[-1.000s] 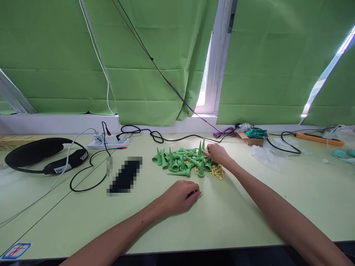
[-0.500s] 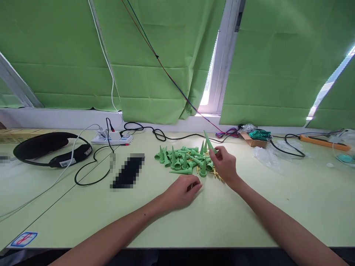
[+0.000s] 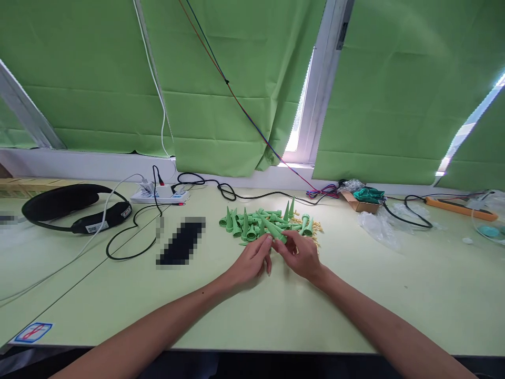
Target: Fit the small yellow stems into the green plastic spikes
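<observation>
As we look down at the pale green table (image 3: 236, 326), our two bare hands meet at the centre of the frame, just in front of a heap of green tapered plastic cones (image 3: 245, 226). Our right hand (image 3: 302, 255) grips the wide end of a single pointed green plastic cone (image 3: 272, 228), its tip tilted toward the upper left over the heap. Our left hand (image 3: 250, 263) has its fingers bent and its thumb and forefinger at the cone's wide end; we cannot tell whether they close on anything.

Small yellow slender pieces (image 3: 317, 225) lie at the heap's right edge, partly hidden behind our right hand. Left of centre we see a dark pixelated rectangular patch (image 3: 181, 242), and farther left a black curved headband-like device (image 3: 59, 205) near a white power strip (image 3: 158, 196). Right of centre, a small brown cardboard box (image 3: 361, 204) bears crumpled teal plastic (image 3: 369, 195), with clear plastic bags (image 3: 379, 229) just beside it. Green fabric blinds (image 3: 221, 126) hang across the upper frame.
</observation>
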The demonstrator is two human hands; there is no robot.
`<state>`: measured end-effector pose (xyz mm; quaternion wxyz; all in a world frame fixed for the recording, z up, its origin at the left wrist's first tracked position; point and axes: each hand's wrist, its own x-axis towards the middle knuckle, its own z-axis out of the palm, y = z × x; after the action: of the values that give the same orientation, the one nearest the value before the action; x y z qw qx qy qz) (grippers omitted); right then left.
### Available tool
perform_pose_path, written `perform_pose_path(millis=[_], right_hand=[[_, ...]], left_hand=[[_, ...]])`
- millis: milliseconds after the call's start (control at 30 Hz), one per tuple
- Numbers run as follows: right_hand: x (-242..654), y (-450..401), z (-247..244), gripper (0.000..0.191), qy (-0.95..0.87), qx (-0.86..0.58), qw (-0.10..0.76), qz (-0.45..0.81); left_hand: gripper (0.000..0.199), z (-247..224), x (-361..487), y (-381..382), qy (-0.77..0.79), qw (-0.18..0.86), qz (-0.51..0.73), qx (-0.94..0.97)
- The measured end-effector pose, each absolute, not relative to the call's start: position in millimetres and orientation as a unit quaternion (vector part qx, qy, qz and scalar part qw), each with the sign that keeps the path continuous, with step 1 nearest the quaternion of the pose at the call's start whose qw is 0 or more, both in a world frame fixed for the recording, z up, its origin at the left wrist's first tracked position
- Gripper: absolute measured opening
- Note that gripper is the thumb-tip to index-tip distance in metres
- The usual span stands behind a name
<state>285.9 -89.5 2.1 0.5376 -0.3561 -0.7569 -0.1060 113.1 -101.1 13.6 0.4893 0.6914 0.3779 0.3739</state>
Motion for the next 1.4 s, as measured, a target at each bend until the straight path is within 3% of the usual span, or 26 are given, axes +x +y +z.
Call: perform_pose_path(millis=[267,500,867,1000,1267,1400], right_hand=[[285.6,-88.7,-6.0,0.014,-0.84,-0.344,0.417,0.052],[291.4,-91.0,6.8,0.026,-0.849,-0.36,0.36,0.142],[292.9,-90.4,13.1,0.023,-0.853,-0.38,0.324,0.149],[294.8,-88.3,10.3,0.023,-0.851,-0.366,0.352,0.133],[308.7,-77.0,13.6,0.033,-0.704,-0.45,0.549,-0.018],[324.7,-66.1,18.3,0.032,-0.655,-0.506,0.561,-0.014]], left_hand=[[0.042,6.2,114.6,-96.1,0.385,0.477,0.396,0.684],[0.038,11.4,113.4,-96.1,0.401,0.447,0.406,0.688],[0.032,19.7,111.0,-100.5,0.447,0.359,0.408,0.711],[0.032,18.5,110.9,-99.9,0.45,0.35,0.416,0.708],[0.034,12.6,108.9,-93.9,0.465,0.297,0.412,0.725],[0.029,12.5,109.3,-93.4,0.45,0.269,0.411,0.746]])
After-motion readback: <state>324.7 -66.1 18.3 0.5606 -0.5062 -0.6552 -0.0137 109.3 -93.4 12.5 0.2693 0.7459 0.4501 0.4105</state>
